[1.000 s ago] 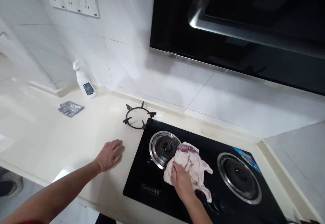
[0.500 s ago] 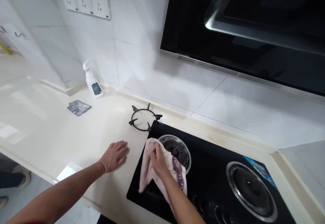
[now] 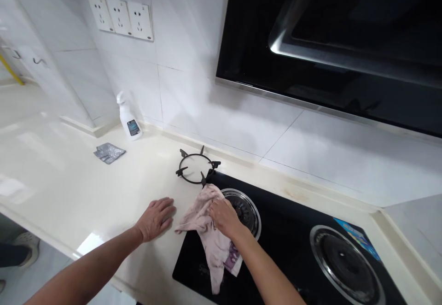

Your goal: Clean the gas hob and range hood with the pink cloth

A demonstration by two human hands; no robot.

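Note:
My right hand (image 3: 223,216) grips a pinkish cloth (image 3: 203,217) with purple print near its lower end. The cloth lies over the left side of the black gas stove (image 3: 276,231), and one corner spreads onto the counter. Beside it, the left burner (image 3: 245,210) is partly covered by my hand and the cloth. My left hand (image 3: 157,218) rests flat on the cream counter (image 3: 138,176) with its fingers stretched out, holding nothing. Behind the cloth, a black pot support ring (image 3: 181,169) sits at the stove's back left corner.
A white spray bottle (image 3: 130,123) stands against the wall, with a folded grey packet (image 3: 109,153) in front. A black range hood (image 3: 328,56) overhangs the stove. The right burner (image 3: 347,263) has a blue sticker (image 3: 357,237) behind it. A person's shoe (image 3: 29,247) shows on the floor.
My right hand has turned, and the cloth is bunched differently, its left corner now out over the counter. My left hand stays in place. The view has tilted slightly upward.

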